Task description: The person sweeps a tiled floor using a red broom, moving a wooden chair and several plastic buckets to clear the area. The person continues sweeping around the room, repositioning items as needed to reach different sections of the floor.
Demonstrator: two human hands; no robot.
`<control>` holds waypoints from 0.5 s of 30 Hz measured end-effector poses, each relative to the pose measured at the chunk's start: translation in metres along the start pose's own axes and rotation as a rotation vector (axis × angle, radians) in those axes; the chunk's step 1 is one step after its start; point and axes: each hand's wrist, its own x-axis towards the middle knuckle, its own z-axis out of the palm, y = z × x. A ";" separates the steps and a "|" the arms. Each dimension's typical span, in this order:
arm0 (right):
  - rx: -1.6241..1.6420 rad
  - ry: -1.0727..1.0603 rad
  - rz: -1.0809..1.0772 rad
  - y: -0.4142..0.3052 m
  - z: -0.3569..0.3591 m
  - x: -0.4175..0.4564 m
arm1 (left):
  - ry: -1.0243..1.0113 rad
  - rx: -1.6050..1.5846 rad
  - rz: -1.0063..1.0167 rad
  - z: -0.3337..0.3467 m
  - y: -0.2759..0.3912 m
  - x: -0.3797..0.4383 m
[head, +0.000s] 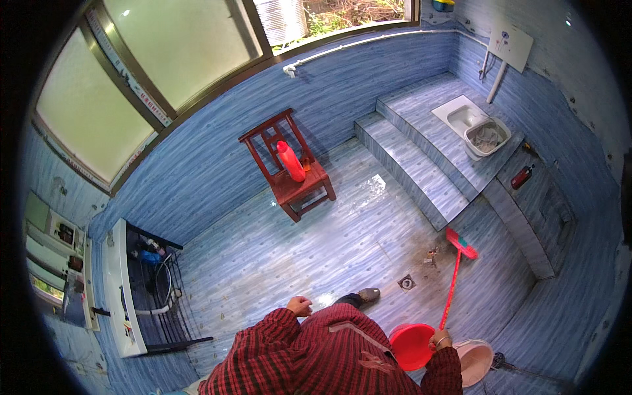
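Observation:
My right hand (441,339), wearing a ring or bracelet, grips the red handle of a broom (451,291). The red and green broom head (461,244) rests on the tiled floor by the step. Dark wet dirt and small debris (431,257) lie left of the broom head, and a square floor drain (407,283) is a little nearer to me. Beside that hand is a red plastic basin (412,345). My left hand (299,306) hangs at my left side, fingers curled and with nothing seen in them.
A wooden chair (301,185) bearing a red bottle (291,162) stands by the wall. Tiled steps (410,163) lead to a squat toilet (461,114) with a lined waste bin (488,137) beside it. A pale bucket (475,363) is behind the basin; a washstand (129,291) is at left.

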 end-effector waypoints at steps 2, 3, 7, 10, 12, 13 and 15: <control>-0.106 -0.001 -0.026 0.008 -0.010 -0.023 | 0.022 -0.024 -0.057 0.006 -0.005 -0.026; -0.256 0.042 -0.102 0.014 -0.009 -0.031 | 0.023 -0.049 -0.058 -0.003 -0.023 -0.027; -0.194 -0.162 -0.273 0.030 0.001 -0.066 | 0.094 0.372 0.201 -0.050 -0.091 -0.023; -0.017 -0.123 -0.164 0.035 -0.008 -0.094 | 0.073 -0.077 -0.035 -0.018 -0.034 -0.054; 0.108 -0.128 -0.147 0.047 -0.012 -0.098 | 0.039 -0.111 -0.005 -0.034 -0.041 -0.054; 0.211 -0.119 -0.118 0.057 -0.019 -0.098 | -0.009 -0.119 0.002 -0.033 -0.036 -0.052; 0.295 -0.108 -0.120 0.089 -0.033 -0.105 | 0.021 -0.090 -0.006 -0.023 -0.023 -0.057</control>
